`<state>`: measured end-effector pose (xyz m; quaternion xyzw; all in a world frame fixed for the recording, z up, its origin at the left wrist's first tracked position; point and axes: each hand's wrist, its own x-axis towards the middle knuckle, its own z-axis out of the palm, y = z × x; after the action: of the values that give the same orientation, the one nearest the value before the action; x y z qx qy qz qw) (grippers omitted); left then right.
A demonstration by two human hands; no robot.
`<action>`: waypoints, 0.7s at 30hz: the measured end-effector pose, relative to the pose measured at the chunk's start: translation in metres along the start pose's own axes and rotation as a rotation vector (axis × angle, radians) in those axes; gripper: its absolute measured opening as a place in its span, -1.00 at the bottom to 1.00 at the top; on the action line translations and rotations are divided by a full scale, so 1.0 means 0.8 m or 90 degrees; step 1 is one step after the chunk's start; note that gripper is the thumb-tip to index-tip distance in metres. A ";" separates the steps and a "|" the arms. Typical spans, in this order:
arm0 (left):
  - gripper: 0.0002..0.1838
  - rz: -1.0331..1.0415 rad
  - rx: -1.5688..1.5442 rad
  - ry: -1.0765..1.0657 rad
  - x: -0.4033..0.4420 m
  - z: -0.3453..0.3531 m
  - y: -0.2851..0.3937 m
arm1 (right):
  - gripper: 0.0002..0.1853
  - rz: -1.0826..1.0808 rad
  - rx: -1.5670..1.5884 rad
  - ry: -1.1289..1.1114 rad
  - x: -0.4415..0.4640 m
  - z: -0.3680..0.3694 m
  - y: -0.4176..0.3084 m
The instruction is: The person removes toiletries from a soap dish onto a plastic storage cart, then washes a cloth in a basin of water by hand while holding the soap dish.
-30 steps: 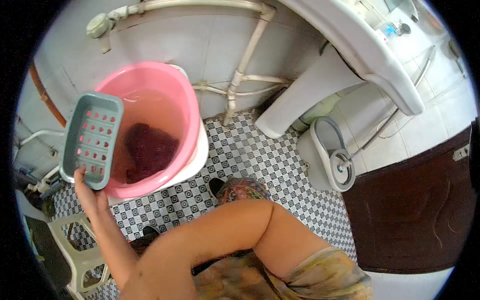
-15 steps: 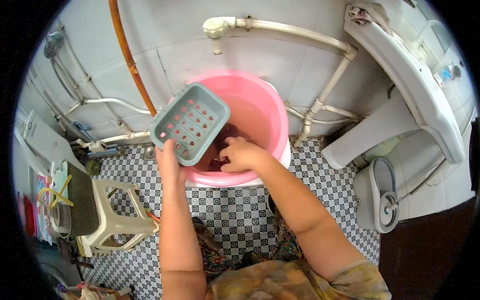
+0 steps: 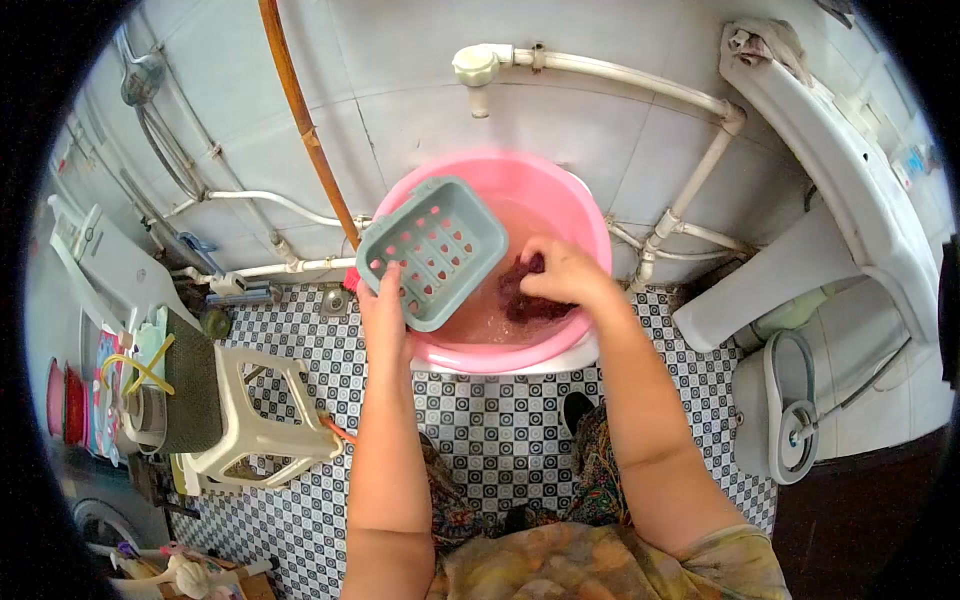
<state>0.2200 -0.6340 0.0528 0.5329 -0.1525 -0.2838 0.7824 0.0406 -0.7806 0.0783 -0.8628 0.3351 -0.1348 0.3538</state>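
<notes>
My left hand (image 3: 384, 318) is closed on the lower left rim of a grey-green plastic basket (image 3: 468, 272) with heart-shaped holes in its bottom. The basket is tilted over the left side of a pink basin (image 3: 592, 225), its inside facing me. Reddish water (image 3: 528, 218) partly fills the basin. My right hand (image 3: 566, 274) reaches over the basin's right side, fingers curled on a wet dark red cloth (image 3: 524, 304). Part of that cloth lies at the water's surface; the fingertips are partly hidden by it.
Behind the basin, a tap (image 3: 476, 70) and white pipes (image 3: 630, 78) run along the tiled wall. A wooden pole (image 3: 305, 118) leans at the left. On the patterned floor (image 3: 490, 425) stands a cream stool (image 3: 270, 440); a washbasin pedestal (image 3: 770, 275) stands right.
My right hand has lifted slightly and moved right with the dark red cloth bunched in it. The left hand still holds the basket. The whole view has shifted a little.
</notes>
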 end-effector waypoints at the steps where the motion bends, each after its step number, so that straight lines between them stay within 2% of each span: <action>1: -0.61 0.002 0.011 -0.012 -0.001 0.001 0.000 | -0.64 -0.001 0.009 0.044 -0.003 -0.014 -0.007; 4: -0.62 0.008 0.042 -0.013 -0.009 0.014 0.003 | -0.66 -0.053 0.128 0.139 -0.022 -0.046 -0.046; 6: -0.61 0.032 0.052 -0.041 -0.006 0.017 -0.010 | -0.66 -0.070 0.152 0.181 -0.021 -0.042 -0.056; 7: -0.60 0.056 0.061 -0.065 -0.004 0.017 -0.017 | -0.66 -0.122 0.187 0.238 -0.019 -0.034 -0.061; 8: -0.59 -0.007 0.059 -0.077 -0.004 0.020 -0.020 | -0.65 -0.175 0.221 0.294 -0.016 -0.026 -0.064; 9: -0.59 -0.007 0.059 -0.078 -0.007 0.022 -0.021 | -0.61 -0.202 0.287 0.301 -0.005 -0.008 -0.058; 11: -0.58 -0.039 0.015 -0.149 -0.020 0.035 -0.014 | -0.56 -0.118 0.269 0.261 -0.017 0.003 -0.083; 13: -0.57 -0.016 -0.011 -0.113 -0.013 0.036 -0.036 | -0.52 -0.139 0.180 0.304 -0.008 0.040 -0.073; 15: -0.55 -0.050 -0.040 -0.072 -0.010 0.037 -0.046 | -0.54 -0.156 0.231 0.251 0.000 0.074 -0.063; 17: -0.54 -0.052 -0.007 -0.085 -0.005 0.034 -0.057 | -0.55 -0.149 0.278 0.082 -0.012 0.070 -0.077; 19: -0.53 -0.065 -0.078 -0.124 -0.005 0.030 -0.055 | -0.57 -0.194 0.283 0.090 -0.010 0.079 -0.070; 21: -0.55 -0.072 -0.067 -0.097 -0.019 0.040 -0.044 | -0.60 -0.229 0.268 0.101 -0.007 0.079 -0.069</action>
<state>0.1808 -0.6581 0.0335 0.4755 -0.1662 -0.3746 0.7785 0.0928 -0.7154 0.0721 -0.8025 0.1678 -0.3289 0.4686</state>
